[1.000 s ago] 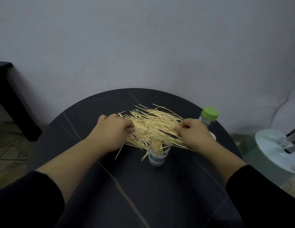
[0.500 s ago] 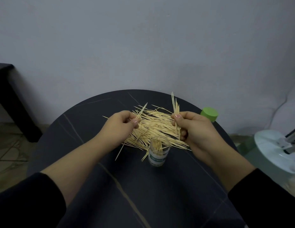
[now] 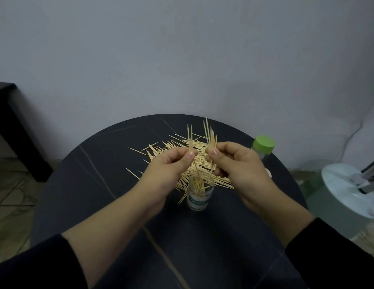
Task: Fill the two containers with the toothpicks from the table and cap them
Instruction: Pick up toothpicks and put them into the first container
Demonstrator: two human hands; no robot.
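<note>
Now our left hand [image 3: 171, 167] pinches a small bunch [image 3: 190, 138] of toothpicks upright between thumb and fingers, and our right hand [image 3: 238, 167] grips a thicker bunch [image 3: 210, 136] likewise. Both are just above the open container [image 3: 199, 195], which stands part-filled on the dark round table [image 3: 98, 184]. The loose pile [image 3: 167, 147] lies behind it, and the green-capped container [image 3: 263, 148] stands at the right edge.

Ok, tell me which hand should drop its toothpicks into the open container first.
Probably left: the left hand pinches toothpicks slanting down over the middle of the open container; the right hand holds its bundle nearer the rim.
</note>
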